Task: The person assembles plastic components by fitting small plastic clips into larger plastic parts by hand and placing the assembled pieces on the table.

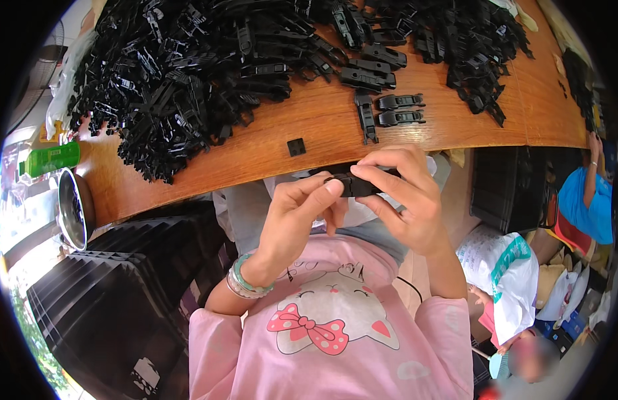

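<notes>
Both hands pinch one black plastic clip (357, 185) just below the wooden table's (309, 127) edge, left hand (297, 220) steadying, right hand (403, 200) pressing; loose clips (189, 73) heap the table above.

to your left, a green bottle (50, 159) lies at the table edge; to your right, a white-and-green sack (505, 273) stands on the floor.
</notes>
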{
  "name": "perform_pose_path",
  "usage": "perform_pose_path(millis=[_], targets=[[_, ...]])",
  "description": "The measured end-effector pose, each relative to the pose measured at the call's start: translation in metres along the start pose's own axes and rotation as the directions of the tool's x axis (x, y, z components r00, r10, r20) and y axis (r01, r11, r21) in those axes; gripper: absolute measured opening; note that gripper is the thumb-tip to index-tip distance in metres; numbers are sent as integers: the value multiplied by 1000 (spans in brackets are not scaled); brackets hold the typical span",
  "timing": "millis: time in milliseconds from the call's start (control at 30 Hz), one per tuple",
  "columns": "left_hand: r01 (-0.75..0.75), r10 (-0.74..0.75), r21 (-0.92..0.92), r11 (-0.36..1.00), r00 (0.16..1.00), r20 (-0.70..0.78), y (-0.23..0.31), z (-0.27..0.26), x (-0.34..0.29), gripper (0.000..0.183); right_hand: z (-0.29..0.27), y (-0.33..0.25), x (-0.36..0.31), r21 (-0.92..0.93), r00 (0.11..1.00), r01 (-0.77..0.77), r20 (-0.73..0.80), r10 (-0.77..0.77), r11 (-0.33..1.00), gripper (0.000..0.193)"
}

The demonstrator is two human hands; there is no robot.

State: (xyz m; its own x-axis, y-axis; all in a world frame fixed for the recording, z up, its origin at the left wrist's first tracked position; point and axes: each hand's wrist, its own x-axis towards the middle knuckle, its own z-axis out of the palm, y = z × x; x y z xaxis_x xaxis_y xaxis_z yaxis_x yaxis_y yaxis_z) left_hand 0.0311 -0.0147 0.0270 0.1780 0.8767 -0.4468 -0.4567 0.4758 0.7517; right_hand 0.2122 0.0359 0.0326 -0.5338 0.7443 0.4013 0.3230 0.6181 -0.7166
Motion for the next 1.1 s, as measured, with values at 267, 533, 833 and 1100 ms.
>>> perform_pose_path(millis=[267, 533, 833, 1100], targets=[[-125, 120, 153, 980, 992, 39, -3, 12, 5, 17, 13, -2, -2, 22, 996, 67, -51, -66, 997, 42], [-532, 622, 804, 265, 732, 280, 19, -2, 33, 11, 5, -2, -27, 104, 924, -382, 38, 381, 918, 30], [-555, 349, 752, -357, 667, 658, 33, 12, 98, 28, -22, 56, 47, -100, 914, -235, -362, 185, 967, 15], [-598, 431, 672, -437, 516, 740, 53, 17, 86, 21, -42, 117, 87, -520, 995, -94, -30, 92, 849, 23]])
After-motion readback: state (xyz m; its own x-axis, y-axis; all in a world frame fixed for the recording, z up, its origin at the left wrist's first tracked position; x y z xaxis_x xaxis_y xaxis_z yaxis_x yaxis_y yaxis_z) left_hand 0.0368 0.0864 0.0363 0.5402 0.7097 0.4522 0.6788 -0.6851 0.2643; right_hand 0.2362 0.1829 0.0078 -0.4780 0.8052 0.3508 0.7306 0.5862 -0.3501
